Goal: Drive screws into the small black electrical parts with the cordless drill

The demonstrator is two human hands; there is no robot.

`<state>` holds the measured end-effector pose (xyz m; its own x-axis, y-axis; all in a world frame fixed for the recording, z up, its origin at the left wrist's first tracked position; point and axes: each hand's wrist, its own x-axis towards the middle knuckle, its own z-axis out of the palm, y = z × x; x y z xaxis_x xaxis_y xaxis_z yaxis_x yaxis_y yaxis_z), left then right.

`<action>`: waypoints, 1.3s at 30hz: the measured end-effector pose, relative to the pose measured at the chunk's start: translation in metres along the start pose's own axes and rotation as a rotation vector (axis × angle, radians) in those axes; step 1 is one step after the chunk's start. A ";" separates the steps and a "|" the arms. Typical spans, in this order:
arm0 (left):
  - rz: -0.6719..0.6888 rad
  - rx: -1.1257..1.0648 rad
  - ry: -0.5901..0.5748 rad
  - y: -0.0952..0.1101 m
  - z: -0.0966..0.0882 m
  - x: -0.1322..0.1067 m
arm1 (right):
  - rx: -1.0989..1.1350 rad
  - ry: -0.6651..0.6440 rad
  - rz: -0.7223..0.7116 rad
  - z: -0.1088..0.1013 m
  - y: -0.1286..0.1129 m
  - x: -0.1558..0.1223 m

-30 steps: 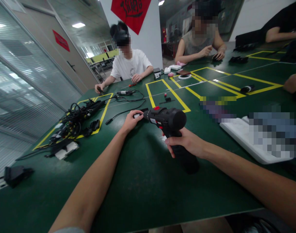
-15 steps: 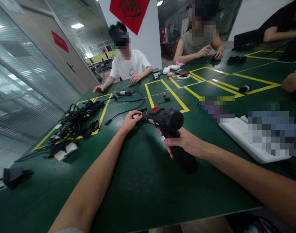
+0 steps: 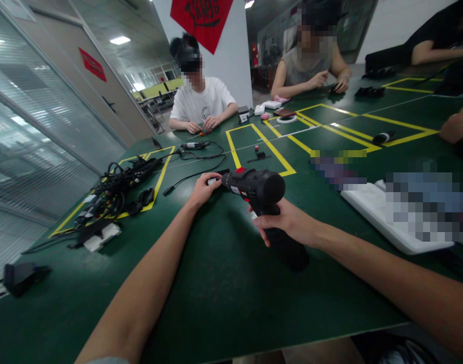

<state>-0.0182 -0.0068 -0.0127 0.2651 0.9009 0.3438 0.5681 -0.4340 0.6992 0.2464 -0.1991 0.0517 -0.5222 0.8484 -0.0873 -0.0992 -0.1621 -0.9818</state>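
Observation:
A black cordless drill point(image 3: 260, 189) with red trim is held upright above the green table point(image 3: 224, 283). My right hand point(image 3: 290, 222) is wrapped round its handle. My left hand point(image 3: 204, 188) reaches to the front of the drill, its fingers pinched on a small pale bit point(image 3: 213, 179) at the chuck. The tip of the drill points left, away from me.
A tangle of black cables and chargers point(image 3: 116, 189) lies in a yellow-taped square at the left. A black block point(image 3: 21, 277) sits at the near left edge. A white tray point(image 3: 383, 215) lies to the right. Two people sit at the far side, another person's arm at far right.
The person in white across the table has drawn the outstretched hand back to join the other. My hands and the drill have barely shifted.

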 end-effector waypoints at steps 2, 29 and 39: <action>0.001 -0.003 0.000 -0.001 0.000 0.000 | -0.002 -0.001 0.003 0.000 0.000 0.000; -0.021 -0.006 0.013 -0.002 0.001 -0.001 | -0.006 -0.013 -0.016 -0.004 0.003 0.001; -0.036 -0.016 0.011 -0.001 0.001 -0.001 | -0.013 -0.019 -0.009 -0.004 0.002 0.001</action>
<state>-0.0188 -0.0071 -0.0143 0.2363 0.9156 0.3253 0.5643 -0.4018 0.7212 0.2491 -0.1964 0.0493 -0.5372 0.8401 -0.0751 -0.0934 -0.1477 -0.9846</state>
